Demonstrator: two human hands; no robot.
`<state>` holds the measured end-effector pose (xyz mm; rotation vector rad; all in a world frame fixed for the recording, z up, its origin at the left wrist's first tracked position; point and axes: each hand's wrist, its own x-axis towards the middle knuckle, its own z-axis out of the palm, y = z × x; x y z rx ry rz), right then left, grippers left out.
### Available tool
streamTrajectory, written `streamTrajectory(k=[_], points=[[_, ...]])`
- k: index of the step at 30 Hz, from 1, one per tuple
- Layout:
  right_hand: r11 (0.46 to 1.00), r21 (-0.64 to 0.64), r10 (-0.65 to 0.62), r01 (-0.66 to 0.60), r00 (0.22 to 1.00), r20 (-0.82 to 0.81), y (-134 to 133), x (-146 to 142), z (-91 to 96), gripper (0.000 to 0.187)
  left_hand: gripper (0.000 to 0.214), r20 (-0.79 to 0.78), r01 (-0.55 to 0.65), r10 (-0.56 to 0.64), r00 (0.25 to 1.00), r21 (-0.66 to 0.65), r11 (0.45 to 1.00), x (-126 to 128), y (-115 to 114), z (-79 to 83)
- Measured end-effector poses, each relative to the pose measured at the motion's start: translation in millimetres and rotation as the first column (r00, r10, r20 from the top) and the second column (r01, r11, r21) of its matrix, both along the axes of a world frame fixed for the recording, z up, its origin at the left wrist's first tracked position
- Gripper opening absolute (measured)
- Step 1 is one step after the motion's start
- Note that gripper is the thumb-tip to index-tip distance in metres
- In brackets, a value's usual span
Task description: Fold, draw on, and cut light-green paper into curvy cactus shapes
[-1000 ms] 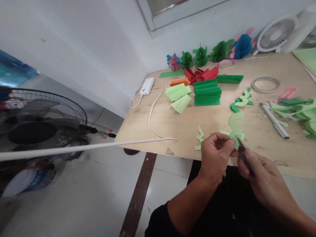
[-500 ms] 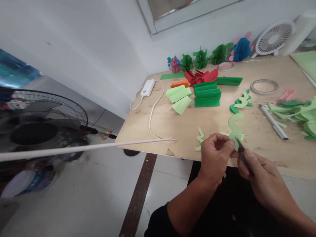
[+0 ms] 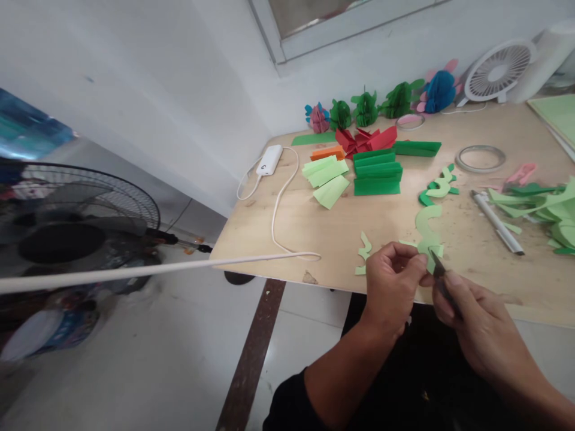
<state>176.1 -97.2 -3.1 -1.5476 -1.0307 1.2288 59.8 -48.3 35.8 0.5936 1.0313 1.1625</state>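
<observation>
At the table's front edge, my left hand [image 3: 395, 278] is closed, pinching a wavy light green paper cutout [image 3: 430, 226] between thumb and fingers. The cutout curves away from me over the wood. My right hand [image 3: 467, 314] is wrapped around a dark tool with a pointed blade [image 3: 437, 263]; whether it is a knife or scissors I cannot tell. The blade's tip lies against the paper, close to my left fingertips. Left of my left hand is a small wavy light green strip [image 3: 364, 251]. Green and light green wavy pieces [image 3: 440, 185] lie beyond the cutout.
Folded green paper [image 3: 377, 173], light green paper [image 3: 330, 185] and red paper [image 3: 366, 140] lie behind. A marker [image 3: 498, 222], a tape roll [image 3: 480, 158] and paper scraps [image 3: 548, 209] are rightward. A white cable [image 3: 179, 267] crosses the left edge; a standing fan [image 3: 63, 239] is beside the table.
</observation>
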Motion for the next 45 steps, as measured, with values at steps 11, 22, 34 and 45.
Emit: streamTrajectory(k=[11,22,34,45], points=[[1.000,0.001,0.004,-0.004,0.999,0.053,0,-1,3.2,0.059,0.017,0.026,-0.008,0.009,1.000,-0.036,0.999,-1,-1,1.9],[1.000,0.019,-0.002,-0.001,0.993,0.120,0,-1,5.1,0.062,0.025,0.057,0.003,0.000,0.998,-0.041,0.999,0,-3,1.2],[1.000,0.000,-0.006,0.006,0.997,0.081,-1,-1,3.7,0.059,0.035,0.054,-0.007,0.010,0.999,-0.067,0.998,0,-5,2.0],[1.000,-0.004,-0.009,0.010,0.997,0.076,4,-5,10.7,0.062,0.023,0.005,0.001,-0.001,1.000,-0.027,1.000,-3,1,-4.0]])
